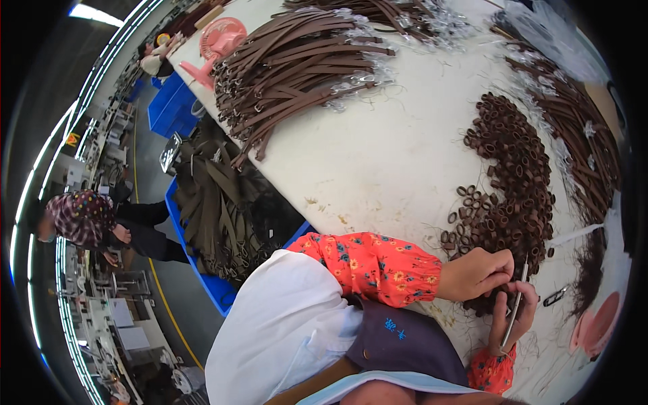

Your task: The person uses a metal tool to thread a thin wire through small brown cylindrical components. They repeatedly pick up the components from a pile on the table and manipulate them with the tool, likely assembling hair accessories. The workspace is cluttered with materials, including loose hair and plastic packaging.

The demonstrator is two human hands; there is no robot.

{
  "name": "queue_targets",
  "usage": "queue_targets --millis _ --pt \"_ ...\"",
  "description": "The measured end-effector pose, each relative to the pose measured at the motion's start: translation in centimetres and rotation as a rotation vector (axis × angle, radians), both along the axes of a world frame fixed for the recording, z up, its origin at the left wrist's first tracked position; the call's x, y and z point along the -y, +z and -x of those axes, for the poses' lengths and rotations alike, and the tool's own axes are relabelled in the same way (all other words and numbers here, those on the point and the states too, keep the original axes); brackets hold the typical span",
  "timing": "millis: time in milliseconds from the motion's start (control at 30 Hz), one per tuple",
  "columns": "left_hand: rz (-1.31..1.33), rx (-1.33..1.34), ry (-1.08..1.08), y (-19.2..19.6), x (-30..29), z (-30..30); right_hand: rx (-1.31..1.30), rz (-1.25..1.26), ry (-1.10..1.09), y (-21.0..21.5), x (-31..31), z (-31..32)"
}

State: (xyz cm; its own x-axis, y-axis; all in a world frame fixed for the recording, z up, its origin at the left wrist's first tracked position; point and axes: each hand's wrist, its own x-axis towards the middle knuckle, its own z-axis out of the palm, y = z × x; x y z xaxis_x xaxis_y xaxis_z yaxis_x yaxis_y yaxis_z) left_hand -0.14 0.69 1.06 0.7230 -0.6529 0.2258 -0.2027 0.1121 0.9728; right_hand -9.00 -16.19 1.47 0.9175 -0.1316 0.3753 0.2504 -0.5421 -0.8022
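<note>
My left hand (478,273) has its fingers curled and pressed together at the near edge of a heap of small brown strap loops (511,175). What it pinches is mostly hidden; a bit of brown shows beneath the fingers. Just to the right, my right hand (518,316) is closed around a slender silver pointed tool (514,312), which slants up past the thumb. The two hands nearly meet. Dark brown pieces lie on the white table (378,162) below them. A small metal clipper-like tool (555,295) rests to the right of my right hand.
Bundles of brown straps (304,61) with clear-wrapped ends lie at the far left, more straps (574,135) along the right. A pink fan (223,39) stands at the far edge. Left of the table, a blue bin (226,297) holds olive straps; another person (84,219) stands beyond.
</note>
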Motion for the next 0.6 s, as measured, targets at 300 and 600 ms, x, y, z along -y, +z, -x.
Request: queue_targets --millis 300,600 --pt "-0.084 -0.038 -0.073 2.4 -1.1 -1.0 0.188 0.265 0.074 0.3 1.7 -0.7" --pt "-0.12 -0.159 -0.289 1.3 -1.2 -2.4 0.237 0.226 0.2 1.2 1.4 -0.9"
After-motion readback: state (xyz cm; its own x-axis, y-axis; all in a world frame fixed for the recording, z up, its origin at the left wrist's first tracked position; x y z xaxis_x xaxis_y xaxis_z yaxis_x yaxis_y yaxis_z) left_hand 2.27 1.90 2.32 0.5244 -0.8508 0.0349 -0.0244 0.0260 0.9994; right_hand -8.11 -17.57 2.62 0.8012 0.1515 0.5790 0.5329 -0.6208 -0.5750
